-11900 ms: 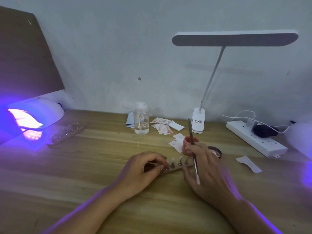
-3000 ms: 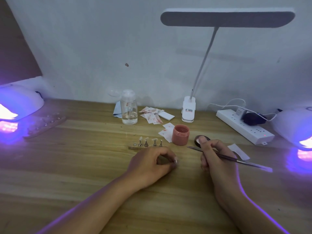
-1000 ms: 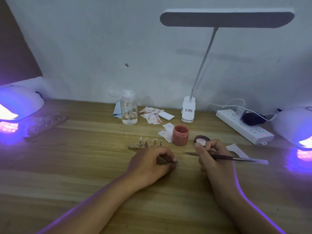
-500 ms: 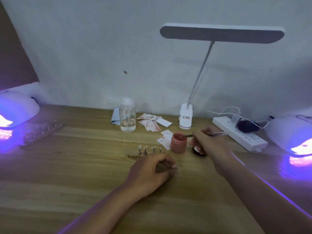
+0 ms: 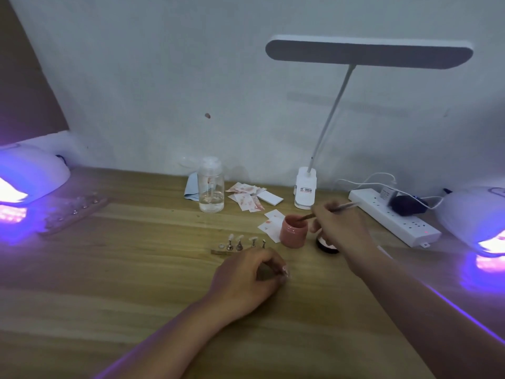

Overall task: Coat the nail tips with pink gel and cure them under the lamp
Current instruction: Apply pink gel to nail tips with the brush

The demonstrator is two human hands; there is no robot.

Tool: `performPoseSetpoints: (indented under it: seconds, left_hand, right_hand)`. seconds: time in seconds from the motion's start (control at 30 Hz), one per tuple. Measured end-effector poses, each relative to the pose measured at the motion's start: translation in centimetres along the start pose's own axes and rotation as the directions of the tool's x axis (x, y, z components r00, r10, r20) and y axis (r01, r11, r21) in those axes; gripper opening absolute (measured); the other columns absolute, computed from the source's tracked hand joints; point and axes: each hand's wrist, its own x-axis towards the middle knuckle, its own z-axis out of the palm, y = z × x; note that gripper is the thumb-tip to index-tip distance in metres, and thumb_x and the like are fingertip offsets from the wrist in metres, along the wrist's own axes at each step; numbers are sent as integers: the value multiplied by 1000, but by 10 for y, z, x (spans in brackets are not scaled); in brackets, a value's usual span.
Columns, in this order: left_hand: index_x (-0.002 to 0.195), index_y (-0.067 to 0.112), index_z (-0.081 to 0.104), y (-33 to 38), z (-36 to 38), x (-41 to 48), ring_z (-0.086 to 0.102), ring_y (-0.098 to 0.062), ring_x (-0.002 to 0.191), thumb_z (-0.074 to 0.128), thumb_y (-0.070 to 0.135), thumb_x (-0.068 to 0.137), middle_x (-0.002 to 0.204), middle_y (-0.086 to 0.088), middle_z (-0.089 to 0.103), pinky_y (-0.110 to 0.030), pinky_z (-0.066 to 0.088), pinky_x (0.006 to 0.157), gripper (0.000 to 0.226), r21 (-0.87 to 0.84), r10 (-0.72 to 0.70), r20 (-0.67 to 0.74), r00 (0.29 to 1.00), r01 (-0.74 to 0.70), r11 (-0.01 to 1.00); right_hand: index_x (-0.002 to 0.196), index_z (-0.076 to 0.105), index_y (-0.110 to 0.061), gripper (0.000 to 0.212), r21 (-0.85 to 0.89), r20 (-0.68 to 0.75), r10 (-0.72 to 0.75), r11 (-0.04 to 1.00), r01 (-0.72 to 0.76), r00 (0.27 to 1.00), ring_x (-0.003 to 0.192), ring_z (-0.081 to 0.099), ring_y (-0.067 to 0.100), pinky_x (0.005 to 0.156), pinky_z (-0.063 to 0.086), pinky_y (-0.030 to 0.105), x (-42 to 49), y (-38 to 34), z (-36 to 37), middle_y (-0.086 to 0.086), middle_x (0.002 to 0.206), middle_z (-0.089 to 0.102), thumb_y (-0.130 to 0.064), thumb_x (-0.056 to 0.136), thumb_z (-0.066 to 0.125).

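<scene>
Head view: right hand (image 5: pixel 338 228) holds thin brush (image 5: pixel 343 207) in round pink jar (image 5: pixel 293 232). Left hand (image 5: pixel 246 280) pinches pale nail tip (image 5: pixel 285 270).

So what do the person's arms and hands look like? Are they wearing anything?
The left arm and right arm are bare, with no sleeves in view. The left hand and right hand have no gloves, and I see no rings, watch or bracelet. A thin purple glow lines the edge of each arm.

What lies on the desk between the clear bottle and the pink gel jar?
In the head view, scattered pink-stained paper slips lie on the wood between the clear bottle and the pink gel jar.
</scene>
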Motion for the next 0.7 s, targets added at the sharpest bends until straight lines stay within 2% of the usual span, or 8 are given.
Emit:
performPoseSetpoints:
  seconds: [0.07,0.1,0.17,0.2,0.3,0.4,0.57,0.7]
  left_hand:
    - [88,48,63,0,-1,0,51,18,74,71,42,81,92,39,61,-12,31,59,12,3,2,0,1000,-2,1000]
    - [86,48,63,0,-1,0,52,18,74,71,41,81,92,39,61,-12,31,59,11,6,3,-1,1000,-3,1000]
    - [81,49,62,0,-1,0,52,18,75,71,40,81,91,39,61,-12,31,59,13,12,1,-4,1000,0,1000]
    - [79,50,61,0,0,0,52,18,74,71,40,81,90,39,61,-13,30,59,15,16,-2,-4,1000,2,1000]
    - [75,50,59,0,1,1,51,18,71,72,40,81,85,39,61,-13,29,57,17,18,-1,-4,1000,1,1000]
    - [75,47,60,0,1,2,50,20,70,73,39,82,83,40,60,-13,28,57,17,7,-6,-10,1000,6,1000]
    - [74,44,61,-2,1,1,50,18,67,75,37,81,78,39,60,-18,31,59,18,-11,3,-15,1000,-3,1000]
    - [76,43,62,-2,1,3,51,15,65,77,37,80,83,34,65,-20,32,59,16,-20,1,-12,1000,-1,1000]
  right_hand:
    - [84,58,-17,12,240,16,44,970,-47,999,49,58,10,54,49,24,-17,3,-5,-2,66,74,-23,92,50]
    - [91,58,-15,11,350,53,58,934,-73,997,54,64,9,57,52,22,-27,7,-7,1,72,75,-22,94,50]
    - [98,61,-11,13,463,102,46,882,-88,994,68,70,12,67,54,23,-49,20,-10,5,81,77,-22,96,55]
    - [96,64,-9,13,487,94,29,870,-72,995,69,69,13,69,53,24,-59,27,-10,6,82,76,-22,94,59]
    - [79,60,-7,13,466,43,-42,885,17,998,56,55,10,60,44,21,-80,42,-8,7,68,69,-15,88,66]
    - [79,51,-1,16,446,67,-111,892,70,992,53,51,12,52,42,19,-83,44,-4,9,60,64,-6,88,63]
    - [75,47,4,20,402,80,-149,910,105,986,55,54,14,59,40,31,-80,46,-2,13,59,63,-4,87,60]
    - [76,48,2,19,367,117,-168,923,114,979,55,55,11,60,41,31,-81,47,-2,12,59,64,-5,89,60]
